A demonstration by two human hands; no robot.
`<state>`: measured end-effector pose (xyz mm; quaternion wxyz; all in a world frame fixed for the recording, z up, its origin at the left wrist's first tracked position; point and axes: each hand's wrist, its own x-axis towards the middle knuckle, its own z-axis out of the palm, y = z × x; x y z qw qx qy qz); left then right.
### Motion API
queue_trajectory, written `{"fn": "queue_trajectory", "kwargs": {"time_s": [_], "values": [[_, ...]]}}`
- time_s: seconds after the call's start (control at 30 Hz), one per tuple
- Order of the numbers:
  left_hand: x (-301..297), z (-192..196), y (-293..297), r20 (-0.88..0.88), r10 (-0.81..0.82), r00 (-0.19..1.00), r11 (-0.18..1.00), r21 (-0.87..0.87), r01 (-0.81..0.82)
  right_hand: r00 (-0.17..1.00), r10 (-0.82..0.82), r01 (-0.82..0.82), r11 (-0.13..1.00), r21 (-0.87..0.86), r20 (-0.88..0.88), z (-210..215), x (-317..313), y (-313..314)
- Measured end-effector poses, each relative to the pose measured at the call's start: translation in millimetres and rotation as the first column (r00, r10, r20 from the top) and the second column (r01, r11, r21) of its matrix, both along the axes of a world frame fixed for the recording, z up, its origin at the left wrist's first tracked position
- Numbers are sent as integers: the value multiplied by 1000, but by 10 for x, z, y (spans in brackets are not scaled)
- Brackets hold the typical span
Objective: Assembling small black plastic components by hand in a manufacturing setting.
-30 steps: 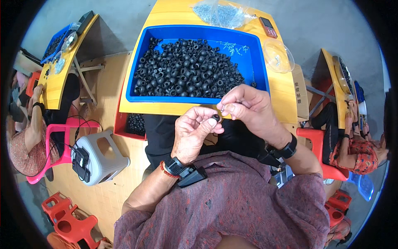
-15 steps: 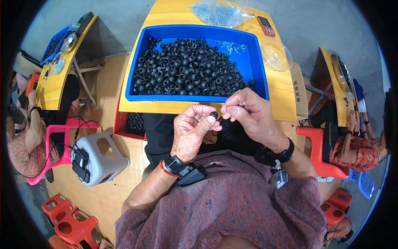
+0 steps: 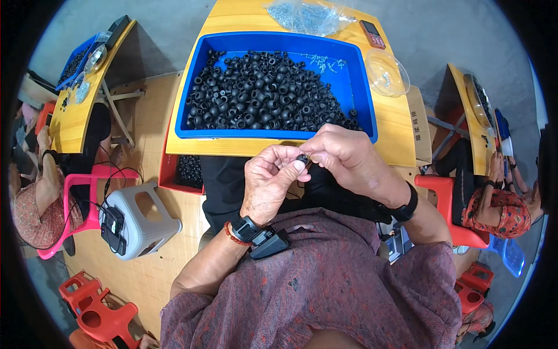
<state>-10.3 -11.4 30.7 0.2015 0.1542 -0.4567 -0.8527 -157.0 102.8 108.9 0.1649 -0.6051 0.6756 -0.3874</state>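
Observation:
Between the thumb and fingers of my left hand is a small round black plastic part, held over my lap at the table's near edge. My right hand is closed in a pinch right against that part. Whatever its fingertips hold is too small and too covered to name. Just beyond both hands lies a blue tray with a heap of black hollow ball-shaped parts. Tiny pale pieces are scattered in the tray's far right corner.
On the yellow table are a bag of small pale pieces, a red phone and a clear round dish. A red bin of black parts sits below. A grey stool stands left; people work at both sides.
My right hand has moved left and its fingertips now meet the black part. My left hand has stayed nearly in place, still holding it.

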Motion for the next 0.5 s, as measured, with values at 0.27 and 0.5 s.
{"fn": "queue_trajectory", "kwargs": {"time_s": [0.27, 0.5], "values": [[27, -53, -21, 34, -20, 999, 999, 41, 18, 954, 137, -98, 983, 157, -267, 117, 105, -23], [19, -57, -9, -50, -56, 997, 985, 163, 63, 989, -135, 137, 990, -28, 64, -192, 96, 68]]}}
